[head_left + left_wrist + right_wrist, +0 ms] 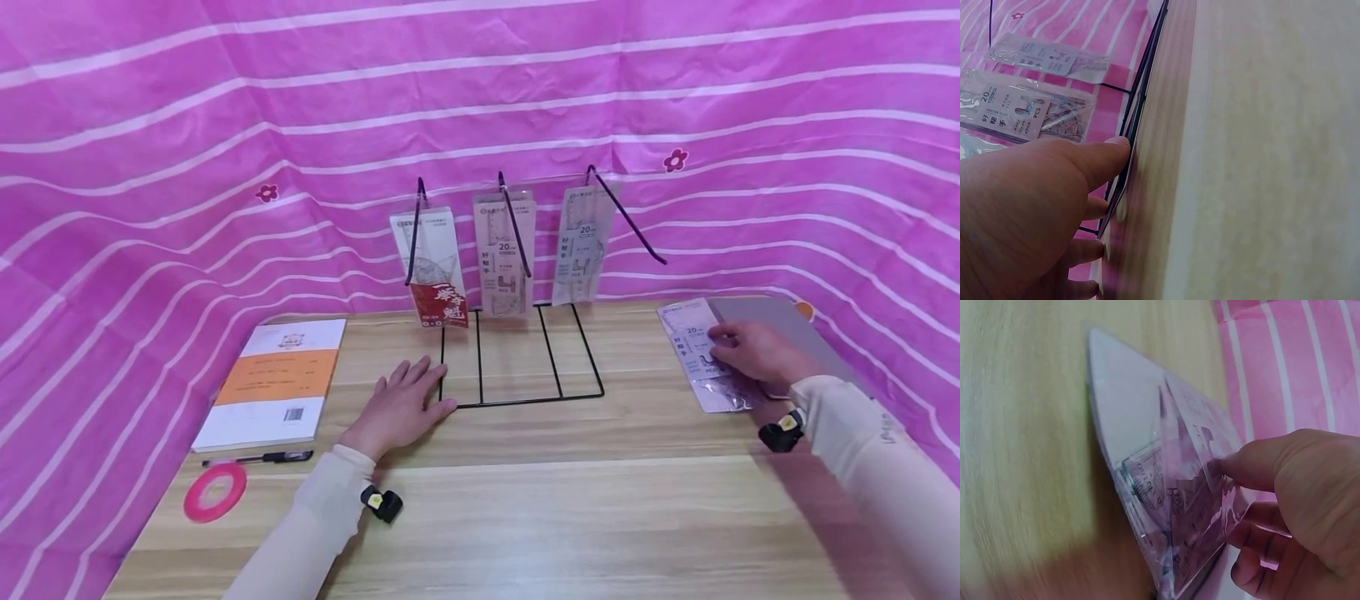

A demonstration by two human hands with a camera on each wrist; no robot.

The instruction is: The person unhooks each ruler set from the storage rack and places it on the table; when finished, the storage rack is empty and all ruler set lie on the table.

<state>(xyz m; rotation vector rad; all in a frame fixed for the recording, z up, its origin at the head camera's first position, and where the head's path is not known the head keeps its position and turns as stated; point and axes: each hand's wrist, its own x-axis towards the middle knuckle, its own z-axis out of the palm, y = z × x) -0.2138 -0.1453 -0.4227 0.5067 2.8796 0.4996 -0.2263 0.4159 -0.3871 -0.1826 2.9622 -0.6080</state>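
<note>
R hand pinches a clear ruler-set pkt btwn thumb & fingers, far R part of the tabletop. Pkt's card reads "20" + Chinese text. R-wrist view: pkt tilted, ruler markings visible thru the plastic; can't tell if it's one pkt or two. Grey flat slab w/ rounded corner right beside it, orange disc at slab's far R edge.

L hand palm-down, fingers straight & spread, gripping nothing; thumb at front-L corner of the black wire rack, touching the wire per L-wrist view. Rack's 3 hooks carry pkts: white/red pkt on L, middle "20" pkt, R-hook "20" pkt.

Far L: white/orange book lying flat, black pen just in front, then pink tape roll near the pen. Pink cloth w/ white stripes hangs behind & at both sides.
</note>
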